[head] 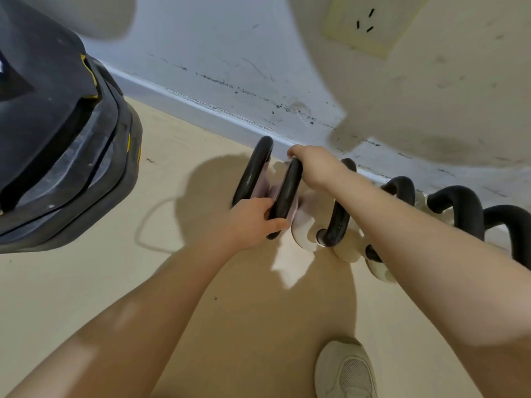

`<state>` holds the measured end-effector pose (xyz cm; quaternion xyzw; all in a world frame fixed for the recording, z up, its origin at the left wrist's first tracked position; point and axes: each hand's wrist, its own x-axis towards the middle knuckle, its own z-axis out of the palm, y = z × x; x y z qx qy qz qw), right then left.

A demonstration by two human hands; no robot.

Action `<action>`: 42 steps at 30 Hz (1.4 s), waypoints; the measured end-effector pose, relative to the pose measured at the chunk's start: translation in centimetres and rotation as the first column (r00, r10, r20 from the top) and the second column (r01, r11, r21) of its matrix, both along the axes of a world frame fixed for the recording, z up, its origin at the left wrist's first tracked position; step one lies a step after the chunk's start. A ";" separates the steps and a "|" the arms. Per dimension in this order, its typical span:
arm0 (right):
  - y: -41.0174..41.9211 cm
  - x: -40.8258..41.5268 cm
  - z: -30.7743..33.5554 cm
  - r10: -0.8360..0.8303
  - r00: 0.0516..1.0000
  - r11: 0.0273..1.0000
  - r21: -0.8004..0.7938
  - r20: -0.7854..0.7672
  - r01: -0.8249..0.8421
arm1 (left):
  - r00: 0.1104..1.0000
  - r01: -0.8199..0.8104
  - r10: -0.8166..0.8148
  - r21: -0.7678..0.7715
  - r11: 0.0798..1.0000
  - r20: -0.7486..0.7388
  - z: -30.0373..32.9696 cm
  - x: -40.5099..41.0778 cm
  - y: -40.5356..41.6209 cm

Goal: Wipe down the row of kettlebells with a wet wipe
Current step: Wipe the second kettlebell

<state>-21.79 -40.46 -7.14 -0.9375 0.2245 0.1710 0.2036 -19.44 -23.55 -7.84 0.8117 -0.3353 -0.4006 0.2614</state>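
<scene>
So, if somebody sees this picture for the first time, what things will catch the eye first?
Most likely the two bare arms reaching to the middle, where the left hand and right hand both grip the black handle of one kettlebell, with a white wipe hanging below the left hand. Next, the row of kettlebells running right along the scuffed wall, and the dark padded equipment at upper left.
</scene>
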 end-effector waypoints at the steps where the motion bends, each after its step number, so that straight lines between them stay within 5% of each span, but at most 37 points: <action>1: 0.6 -0.4 -0.1 -0.054 0.997 0.999 -0.003 0.053 0.054 | 1.000 -0.005 0.005 0.001 1.000 0.002 0.0 -0.1 -0.1; 5: 2.9 -1.7 -0.8 -0.405 0.885 0.899 0.274 0.229 0.340 | 0.999 -0.042 0.042 -0.008 0.999 0.022 -0.2 -0.5 -0.9; 9: 7.2 -2.1 -1.0 -0.793 0.584 0.535 0.656 0.174 0.532 | 0.999 0.012 -0.010 -0.049 0.999 0.035 0.3 -0.8 -2.0; 11: 8.3 -2.9 -1.4 -0.833 0.537 0.460 0.704 0.133 0.541 | 0.998 0.002 -0.007 -0.077 0.997 -0.058 -0.2 -0.6 -1.7; 14: 7.8 -3.2 -2.0 -0.890 0.456 0.261 0.832 0.010 0.490 | 0.923 -0.250 0.215 -0.074 0.965 -0.319 -1.7 -0.4 -0.1; 15: 7.6 -3.1 -2.5 -0.896 0.443 0.263 0.823 0.015 0.504 | 0.868 -0.350 0.308 -0.038 0.936 -0.390 -2.1 -0.6 0.4; 17: 8.7 -3.5 -3.0 -0.866 0.475 0.418 0.749 0.157 0.514 | 0.744 -0.489 0.403 -0.024 0.872 -0.533 -2.7 -1.3 1.2; 21: 13.6 -6.0 -3.2 -0.752 0.537 0.635 0.637 0.381 0.436 | 0.556 -0.605 0.374 -0.053 0.794 -0.742 -2.5 -2.4 2.4; 26: 16.9 -8.9 -6.3 -0.750 0.588 0.619 0.634 0.304 0.463 | 0.579 -0.561 0.341 -0.058 0.826 -0.740 -2.7 -2.2 2.7; 31: 15.2 -7.4 -5.1 -0.821 0.496 0.515 0.740 0.282 0.433 | 0.576 -0.585 0.335 -0.090 0.806 -0.746 -2.8 -1.8 2.7; 35: 13.6 -8.3 -5.2 -0.638 0.637 0.749 0.542 0.433 0.381 | 0.536 -0.614 0.327 -0.093 0.784 -0.778 -2.8 -2.0 3.0; 38: 12.9 -9.5 -6.0 -0.322 0.775 0.946 0.150 0.544 0.288 | 0.546 -0.617 0.304 -0.130 0.776 -0.780 -2.7 -2.2 3.3; 42: 11.4 -9.9 -6.5 -0.060 0.851 0.968 -0.178 0.522 0.178 | 0.653 -0.550 0.238 -0.234 0.801 -0.719 -1.6 -3.3 3.6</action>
